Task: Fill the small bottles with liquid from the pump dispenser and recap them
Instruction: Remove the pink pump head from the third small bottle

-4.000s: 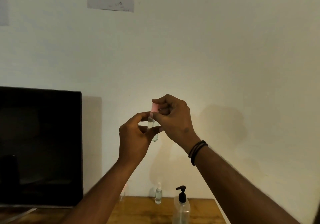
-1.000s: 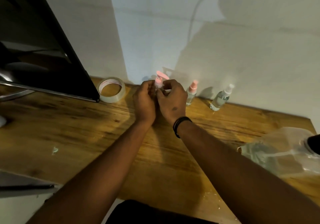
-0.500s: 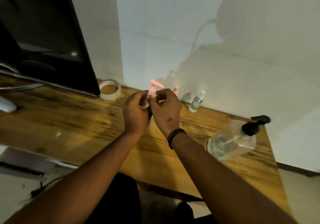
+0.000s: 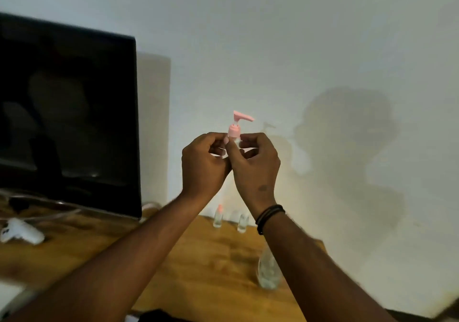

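At frame centre a small bottle (image 4: 234, 145) with a pink pump cap (image 4: 236, 126) is being gripped by curled fingers of left hand (image 4: 202, 166) and right hand (image 4: 254, 164), apparently being recapped; two bottles (image 4: 218, 218) are standing below on the desk (image 4: 211, 267), fill unclear.

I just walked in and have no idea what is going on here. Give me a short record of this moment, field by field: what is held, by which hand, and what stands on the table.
held item: small clear bottle with pink pump top, raised in front of the wall
left hand: left hand pinches the bottle
right hand: right hand pinches the bottle, black wristband on its wrist
on the table: two small bottles by the wall, large clear dispenser, partly hidden by the right arm
table: wooden table
left side: dark screen
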Tool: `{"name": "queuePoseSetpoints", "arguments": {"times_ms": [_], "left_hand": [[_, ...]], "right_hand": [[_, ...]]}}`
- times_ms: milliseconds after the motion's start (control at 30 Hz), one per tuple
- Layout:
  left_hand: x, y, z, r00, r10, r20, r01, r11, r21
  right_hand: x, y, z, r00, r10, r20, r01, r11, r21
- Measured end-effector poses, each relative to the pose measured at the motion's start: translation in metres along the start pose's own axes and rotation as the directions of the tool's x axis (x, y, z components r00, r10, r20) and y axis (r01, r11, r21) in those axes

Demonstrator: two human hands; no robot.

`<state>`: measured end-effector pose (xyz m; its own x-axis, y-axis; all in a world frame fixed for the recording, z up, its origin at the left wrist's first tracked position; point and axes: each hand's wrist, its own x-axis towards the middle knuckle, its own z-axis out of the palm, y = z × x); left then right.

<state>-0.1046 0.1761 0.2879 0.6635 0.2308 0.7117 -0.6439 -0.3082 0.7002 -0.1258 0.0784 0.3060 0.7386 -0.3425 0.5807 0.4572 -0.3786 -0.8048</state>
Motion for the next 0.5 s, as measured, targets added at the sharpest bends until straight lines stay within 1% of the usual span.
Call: {"name": "queuePoseSetpoints", "arguments": {"times_ms": [100,200,300,400,500], "left_hand": [[0.029,0.054,0.002,0.995,0.094,0.016,-0.093,0.996,-0.013],[0.053,0.101,0.005,0.983,0.181,-0.014,-0.181,0.983,-0.017],[0.07,0.14,0.008,0.967,0.255,-0.027,-0.255,0.967,-0.017],[0.08,0.164,0.01,0.962,0.272,-0.024,-0.272,0.962,-0.018],[0.085,0.174,0.01,0.961,0.277,-0.021,-0.277,0.961,0.014]], "right_hand": [[0.02,-0.047,-0.028,0.993,-0.079,-0.087,0.083,0.995,0.05],[0.042,-0.089,-0.052,0.979,-0.144,-0.148,0.156,0.985,0.075],[0.06,-0.127,-0.072,0.965,-0.176,-0.192,0.2,0.973,0.113],[0.075,-0.151,-0.084,0.962,-0.179,-0.205,0.21,0.968,0.138],[0.082,-0.158,-0.09,0.967,-0.16,-0.2,0.193,0.968,0.161]]}}
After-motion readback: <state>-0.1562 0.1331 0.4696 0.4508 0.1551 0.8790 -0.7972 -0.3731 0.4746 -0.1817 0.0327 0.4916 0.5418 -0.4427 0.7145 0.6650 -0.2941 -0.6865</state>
